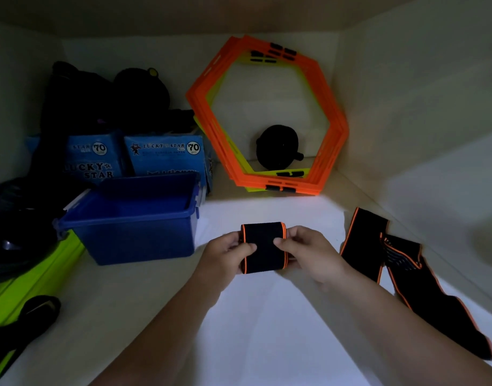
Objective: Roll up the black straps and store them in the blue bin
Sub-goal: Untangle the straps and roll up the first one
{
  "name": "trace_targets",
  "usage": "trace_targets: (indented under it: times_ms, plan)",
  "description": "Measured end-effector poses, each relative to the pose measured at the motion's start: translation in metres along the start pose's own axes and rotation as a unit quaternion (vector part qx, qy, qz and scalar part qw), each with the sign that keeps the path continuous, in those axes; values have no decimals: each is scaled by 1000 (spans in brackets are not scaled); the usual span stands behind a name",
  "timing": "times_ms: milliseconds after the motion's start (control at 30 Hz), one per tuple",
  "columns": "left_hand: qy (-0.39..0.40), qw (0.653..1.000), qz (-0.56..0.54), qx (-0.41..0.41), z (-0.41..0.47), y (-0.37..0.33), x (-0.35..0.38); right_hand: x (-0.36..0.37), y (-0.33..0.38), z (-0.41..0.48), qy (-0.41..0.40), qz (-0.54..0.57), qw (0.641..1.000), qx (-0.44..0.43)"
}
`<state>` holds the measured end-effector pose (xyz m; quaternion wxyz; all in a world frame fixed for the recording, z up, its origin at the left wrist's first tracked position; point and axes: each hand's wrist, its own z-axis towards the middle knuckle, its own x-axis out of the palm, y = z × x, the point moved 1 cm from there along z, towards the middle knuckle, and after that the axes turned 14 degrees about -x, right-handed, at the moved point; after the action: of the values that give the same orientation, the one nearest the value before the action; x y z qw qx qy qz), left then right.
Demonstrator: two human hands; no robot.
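Both forearms reach in from the bottom edge to mid-frame; left hand [227,253] and right hand [308,250] pinch, thumbs on top, facing each other.

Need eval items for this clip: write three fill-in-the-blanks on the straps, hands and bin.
1. The left hand and right hand hold a roll edged in ____.
2. The bin sits to the ____ of the roll.
3. The unrolled strap lies to the ____ of the right hand.
Missing words: orange; left; right.
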<state>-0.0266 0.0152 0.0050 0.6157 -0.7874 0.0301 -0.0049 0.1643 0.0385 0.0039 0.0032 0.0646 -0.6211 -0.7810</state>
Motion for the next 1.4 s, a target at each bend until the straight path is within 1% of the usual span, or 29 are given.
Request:
trace_targets:
  times_ms: [100, 233, 300, 400, 533, 733, 833, 967, 1100, 1167, 1200, 1233, 1267, 1300, 1333, 1367, 1400]
  plan:
    - [3, 999, -32, 42, -3, -10, -2, 2, 16, 1, -10, 14, 999, -50]
    - [5, 995, -69, 72, -9, -23, 0, -2, 29, 2, -8, 31, 994, -107]
    - [19, 993, -78, 81, -11, -27, 5, -6, 32, -1, -11, 39, 991, -125]
    - [43, 993, -77, 84, -10, -34, 15, -19, 38, -10, -37, 47, 988, -141]
    - [83, 991, -48, 92, -7, -41, 43, -50, 42, -26, -97, 57, 983, -147]
    - [158, 981, 20, 112, -1, -45, 117, -119, 36, -71, -202, 64, 968, -136]
    - [215, 970, 35, 110, -3, -45, 158, -151, 37, -98, -253, 56, 958, -120]
    - [286, 950, 50, 119, -10, -45, 206, -185, 41, -134, -309, 39, 943, -120]
    - [331, 932, 78, 125, -10, -39, 240, -206, 43, -165, -364, 38, 922, -127]
    - [300, 940, 91, 132, -6, -34, 250, -212, 43, -176, -384, 34, 913, -133]
    - [263, 947, 120, 141, -1, -30, 253, -214, 43, -180, -391, 35, 910, -136]
    - [219, 941, 187, 175, 2, -28, 255, -216, 42, -183, -396, 34, 907, -138]
    - [173, 912, 293, 230, 5, -25, 256, -217, 41, -186, -401, 34, 905, -138]
    - [146, 859, 405, 276, 6, -20, 256, -217, 41, -187, -404, 33, 904, -137]
    - [143, 807, 497, 286, 7, -13, 256, -217, 40, -188, -405, 31, 904, -137]
    - [153, 769, 561, 267, 4, -9, 256, -217, 40, -188, -404, 29, 904, -137]
    - [163, 744, 600, 243, 6, -3, 255, -216, 39, -188, -402, 27, 905, -136]
